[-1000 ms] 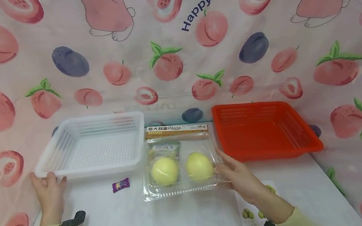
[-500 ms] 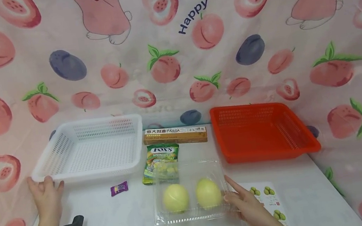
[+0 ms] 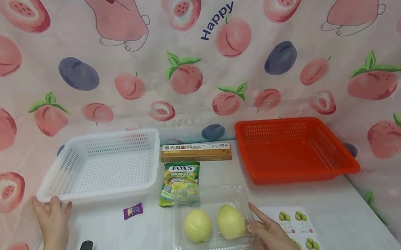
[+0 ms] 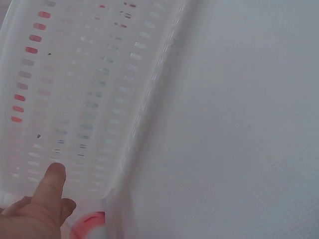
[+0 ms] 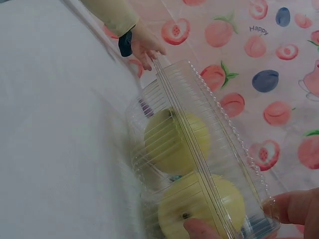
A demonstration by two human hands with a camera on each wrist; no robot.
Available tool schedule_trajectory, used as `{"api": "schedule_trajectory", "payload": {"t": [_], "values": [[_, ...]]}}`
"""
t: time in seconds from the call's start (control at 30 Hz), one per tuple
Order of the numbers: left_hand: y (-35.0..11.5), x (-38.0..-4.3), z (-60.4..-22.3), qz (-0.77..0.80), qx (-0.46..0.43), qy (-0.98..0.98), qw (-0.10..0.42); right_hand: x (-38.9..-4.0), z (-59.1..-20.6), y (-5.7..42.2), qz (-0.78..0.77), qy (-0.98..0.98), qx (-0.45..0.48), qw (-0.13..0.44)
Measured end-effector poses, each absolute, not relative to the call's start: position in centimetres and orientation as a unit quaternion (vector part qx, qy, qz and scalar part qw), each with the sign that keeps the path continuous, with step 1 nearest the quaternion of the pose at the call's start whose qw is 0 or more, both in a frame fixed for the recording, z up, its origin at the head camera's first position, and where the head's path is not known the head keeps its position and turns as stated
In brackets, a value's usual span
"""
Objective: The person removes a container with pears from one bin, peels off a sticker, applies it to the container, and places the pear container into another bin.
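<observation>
In the head view my right hand (image 3: 270,234) grips the right side of a clear plastic clamshell box (image 3: 216,245). Two pale yellow-green round fruits (image 3: 197,225) sit side by side inside it; the right wrist view shows a dark stem on the nearer fruit (image 5: 227,199). Seen there, thumb and fingers take the box's near end. The box's far edge overlaps the lower part of a green FOX'S candy bag (image 3: 180,176). My left hand (image 3: 53,224) touches the near left corner of a white plastic basket (image 3: 99,193), with a finger (image 4: 56,174) laid against its perforated wall.
A small purple wrapped candy (image 3: 133,210) lies in front of the white basket. Behind the candy bag is a PASTA box (image 3: 197,155). At right stand a red basket (image 3: 287,175) and a sheet with printed green fruit (image 3: 301,225). A patterned curtain (image 3: 174,39) backs the table.
My right hand has brought the clamshell box nearer to me and slightly right, uncovering the PASTA box and most of the candy bag. The left hand stays at the white basket's corner.
</observation>
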State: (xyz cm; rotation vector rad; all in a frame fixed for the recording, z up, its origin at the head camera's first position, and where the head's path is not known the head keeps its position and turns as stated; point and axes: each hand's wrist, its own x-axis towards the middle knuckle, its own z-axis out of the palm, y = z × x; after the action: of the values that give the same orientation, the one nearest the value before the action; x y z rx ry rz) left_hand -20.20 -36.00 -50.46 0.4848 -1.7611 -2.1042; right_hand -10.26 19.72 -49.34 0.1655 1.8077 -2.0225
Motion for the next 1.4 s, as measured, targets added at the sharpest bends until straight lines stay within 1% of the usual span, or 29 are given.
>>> {"api": "schedule_trajectory", "payload": {"t": [0.23,0.5,0.57,0.67,0.73,0.8,0.87,0.93,1.0,1.07,1.13,1.2,1.3,1.4], "values": [[-35.9,-20.1,-50.6,-0.741,0.164,-0.625,0.182,-10.1,-49.4,19.7,-0.726,0.654,0.059,0.203],[-36.1,-20.0,-50.6,-0.724,0.177,-0.644,0.172,-10.2,-49.1,19.4,-0.707,0.674,0.055,0.207],[-36.1,-19.9,-50.6,-0.688,0.191,-0.676,0.184,-10.2,-49.0,19.3,-0.705,0.675,0.053,0.210],[-35.6,-19.5,-50.0,-0.592,0.230,-0.747,0.194,-10.2,-48.8,19.2,-0.700,0.679,0.054,0.217],[-34.7,-19.0,-49.4,-0.507,0.251,-0.797,0.209,-10.2,-48.6,19.2,-0.692,0.685,0.055,0.220],[-33.3,-18.4,-48.3,-0.445,0.254,-0.831,0.218,-10.1,-48.5,19.2,-0.681,0.694,0.060,0.224],[-31.3,-17.8,-47.2,-0.407,0.228,-0.849,0.250,-10.0,-48.5,19.4,-0.668,0.708,0.065,0.218],[-29.0,-17.0,-46.3,-0.387,0.176,-0.858,0.288,-10.0,-48.6,19.6,-0.647,0.732,0.075,0.202],[-26.7,-16.1,-45.8,-0.387,0.115,-0.859,0.315,-10.0,-48.5,20.0,-0.620,0.761,0.089,0.172],[-24.6,-15.1,-45.7,-0.396,0.051,-0.858,0.324,-10.3,-48.4,20.7,-0.590,0.790,0.098,0.135],[-22.8,-14.2,-46.0,-0.411,-0.008,-0.856,0.313,-10.3,-48.2,21.7,-0.567,0.810,0.105,0.104],[-21.2,-13.3,-46.4,-0.432,-0.049,-0.853,0.289,-10.4,-48.1,22.9,-0.549,0.827,0.096,0.081],[-19.4,-12.5,-47.1,-0.466,-0.086,-0.848,0.237,-10.7,-48.0,24.9,-0.527,0.843,0.086,0.064],[-18.2,-12.1,-47.9,-0.494,-0.100,-0.845,0.178,-11.1,-48.2,26.8,-0.493,0.864,0.086,0.052]]}}
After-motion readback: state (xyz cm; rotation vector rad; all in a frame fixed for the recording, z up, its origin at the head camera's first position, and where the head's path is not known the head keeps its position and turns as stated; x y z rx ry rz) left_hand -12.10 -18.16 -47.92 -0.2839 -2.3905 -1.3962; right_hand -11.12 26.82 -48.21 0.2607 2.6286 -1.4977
